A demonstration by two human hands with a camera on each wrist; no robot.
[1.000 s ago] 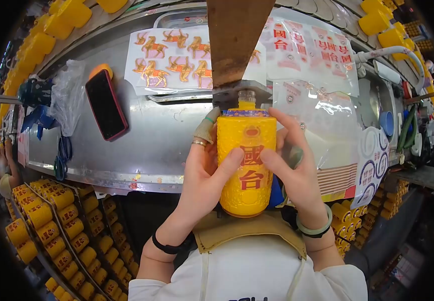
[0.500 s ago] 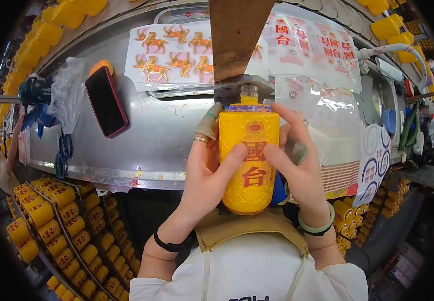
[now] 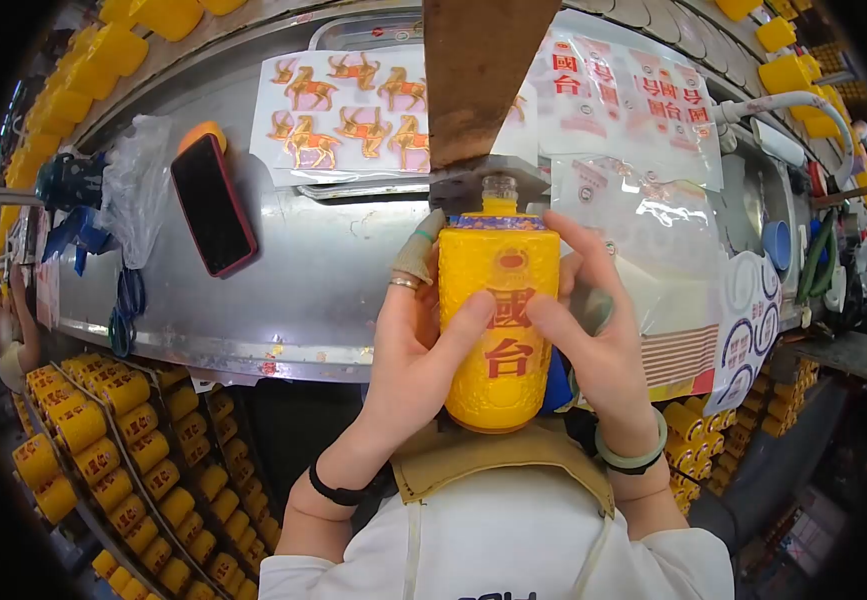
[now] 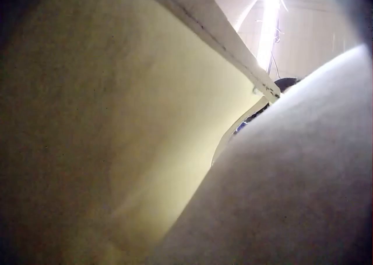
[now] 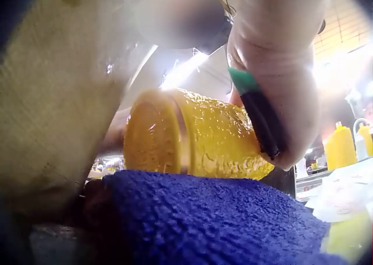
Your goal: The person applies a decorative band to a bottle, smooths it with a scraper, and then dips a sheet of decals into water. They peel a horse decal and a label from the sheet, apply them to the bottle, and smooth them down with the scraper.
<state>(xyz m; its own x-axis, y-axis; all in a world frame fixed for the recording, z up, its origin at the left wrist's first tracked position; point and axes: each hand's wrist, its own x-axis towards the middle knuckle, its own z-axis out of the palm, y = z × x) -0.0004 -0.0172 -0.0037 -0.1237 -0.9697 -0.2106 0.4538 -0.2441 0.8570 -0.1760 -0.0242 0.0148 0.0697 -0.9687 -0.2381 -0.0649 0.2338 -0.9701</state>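
A yellow embossed bottle (image 3: 498, 400) with large red characters lies with its clear glass neck (image 3: 500, 188) pointing away from me, close to a metal bracket. My left hand (image 3: 413, 345) holds its left side, thumb on the upper red character; a pale finger cot covers one fingertip. On the other side my right hand (image 3: 603, 345) grips it, its thumb also at that character. In the right wrist view, the bottle's round base (image 5: 152, 134) shows above a blue towel (image 5: 215, 218). Only apron and white cloth fill the left wrist view; no hand shows there.
A brown post (image 3: 478, 80) stands just beyond the bottle. Left on the metal table lie a phone (image 3: 213, 205) and a plastic bag (image 3: 136, 195). Sheets of golden horse stickers (image 3: 353, 110) and red character stickers (image 3: 618, 90) lie behind. Racks of yellow bottles (image 3: 118, 450) stand below left.
Both hands and the bottle stay almost where they were, with the thumbs still on the red lettering. At the far left edge, another person's arm has shifted.
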